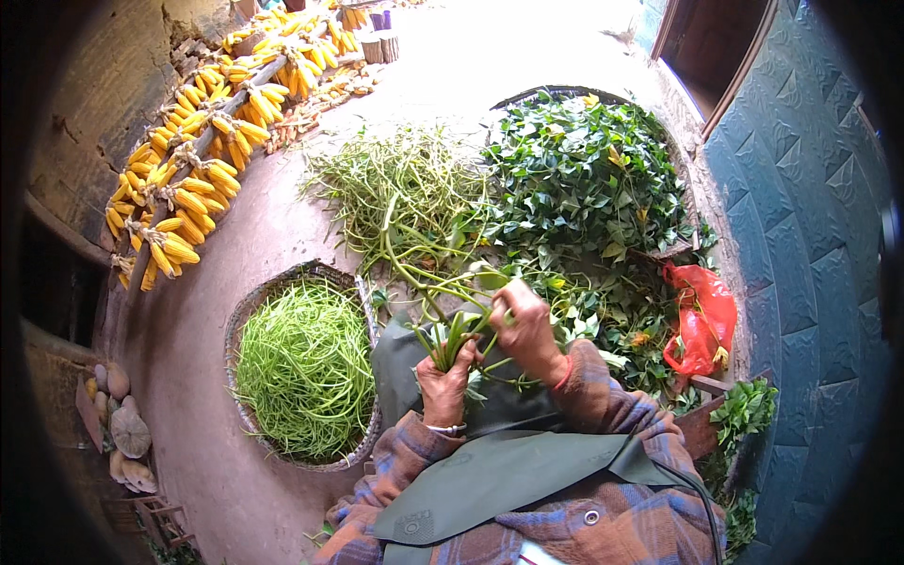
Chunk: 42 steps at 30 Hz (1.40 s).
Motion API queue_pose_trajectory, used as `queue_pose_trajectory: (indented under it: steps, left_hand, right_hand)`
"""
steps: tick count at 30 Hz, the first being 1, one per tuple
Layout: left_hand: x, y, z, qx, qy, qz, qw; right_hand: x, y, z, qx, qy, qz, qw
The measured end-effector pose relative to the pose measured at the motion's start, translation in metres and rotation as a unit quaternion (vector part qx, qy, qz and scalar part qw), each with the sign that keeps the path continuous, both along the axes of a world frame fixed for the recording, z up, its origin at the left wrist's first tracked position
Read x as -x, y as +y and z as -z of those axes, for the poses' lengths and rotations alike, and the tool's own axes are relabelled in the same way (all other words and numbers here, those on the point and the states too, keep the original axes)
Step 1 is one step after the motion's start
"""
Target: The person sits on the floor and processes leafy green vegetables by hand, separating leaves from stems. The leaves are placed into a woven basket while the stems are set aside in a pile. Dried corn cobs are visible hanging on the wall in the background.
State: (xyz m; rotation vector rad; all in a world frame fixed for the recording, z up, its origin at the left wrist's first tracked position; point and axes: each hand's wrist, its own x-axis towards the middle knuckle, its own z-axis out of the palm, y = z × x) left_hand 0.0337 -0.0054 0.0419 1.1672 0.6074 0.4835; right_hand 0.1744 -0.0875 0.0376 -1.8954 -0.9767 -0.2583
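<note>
Over my lap, my left hand (443, 391) is closed around a small bunch of green leaf stalks (452, 341) that stick up from the fist. My right hand (527, 330) is closed just to the right and a little farther away, on a long leafy vine (405, 268). The vine runs from the far pile towards me and passes by both hands. Its part inside the right fingers is hidden. Left of my knees a woven basket (232, 353) is heaped with thin green stalks (301, 363).
Bare vines (391, 188) lie heaped ahead. At the far right, leafy greens (584, 169) fill a wide basket, more leaves spilling towards me. A red plastic bag (706, 315) lies at right. Corn cobs (193, 198) hang along a pole at left. A dark apron (499, 480) covers my lap.
</note>
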Motion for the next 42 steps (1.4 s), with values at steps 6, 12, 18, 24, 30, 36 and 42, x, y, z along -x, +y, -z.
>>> queue_pose_trajectory:
  steps: [6, 12, 18, 24, 30, 36, 42]
  left_hand:
    - [0.027, 0.022, 0.022, 0.088, 0.025, -0.061, 0.994]
    - [0.022, 0.020, 0.027, 0.145, 0.028, -0.068, 0.987]
    - [0.025, 0.024, 0.026, 0.153, 0.043, -0.075, 0.984]
    - [0.030, 0.026, 0.031, 0.198, 0.014, -0.073, 0.977]
    - [0.030, 0.025, 0.036, 0.195, 0.002, -0.041, 0.980]
    - [0.030, 0.025, 0.030, 0.190, 0.007, -0.040, 0.981]
    - [0.031, 0.024, 0.021, 0.162, -0.011, -0.009, 0.987]
  right_hand:
    - [-0.136, -0.120, -0.018, -0.365, 0.421, 0.065, 0.828]
    - [-0.119, -0.164, 0.004, -0.337, 0.438, 0.113, 0.825]
    - [-0.106, -0.157, 0.007, -0.261, 0.435, 0.120, 0.854]
    - [-0.147, -0.168, 0.021, 0.190, 0.095, 0.152, 0.965]
    - [-0.189, -0.158, -0.041, 0.019, -0.153, 0.410, 0.899]
    - [-0.092, -0.072, -0.038, 0.038, -0.112, -0.025, 0.993]
    - [-0.033, -0.026, -0.034, 0.174, -0.101, -0.136, 0.970]
